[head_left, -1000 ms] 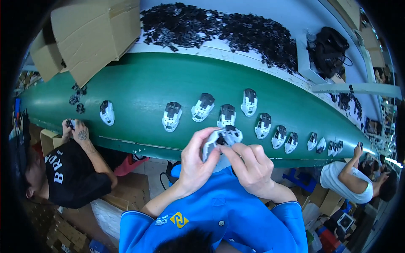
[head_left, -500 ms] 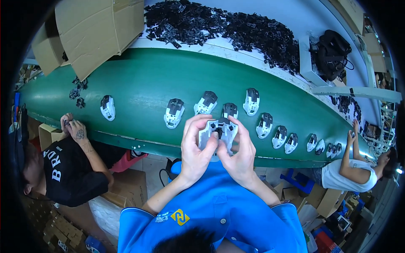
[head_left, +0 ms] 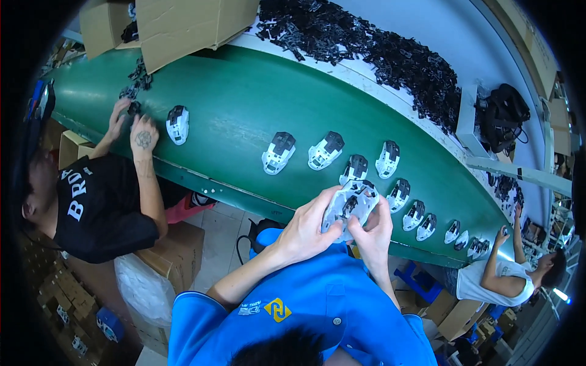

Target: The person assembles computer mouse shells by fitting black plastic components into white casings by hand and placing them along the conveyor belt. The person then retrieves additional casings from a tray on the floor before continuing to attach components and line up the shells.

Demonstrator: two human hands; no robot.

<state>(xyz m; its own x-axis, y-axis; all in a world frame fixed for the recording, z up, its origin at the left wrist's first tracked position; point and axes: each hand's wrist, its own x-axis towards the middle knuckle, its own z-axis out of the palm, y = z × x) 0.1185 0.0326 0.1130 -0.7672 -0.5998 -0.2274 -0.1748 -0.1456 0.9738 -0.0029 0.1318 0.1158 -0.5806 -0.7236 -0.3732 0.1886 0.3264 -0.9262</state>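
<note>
Two hands, the left hand point(head_left: 305, 223) and right hand point(head_left: 374, 230), clamp a hollow mouse shell point(head_left: 360, 207) by the green belt's point(head_left: 226, 91) near edge; black-and-white shells point(head_left: 278, 154) lie on the belt.

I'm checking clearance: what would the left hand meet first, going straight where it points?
The pale shell against its fingers; beyond, perhaps a two-tone piece on the belt, though depth is unclear.
</note>
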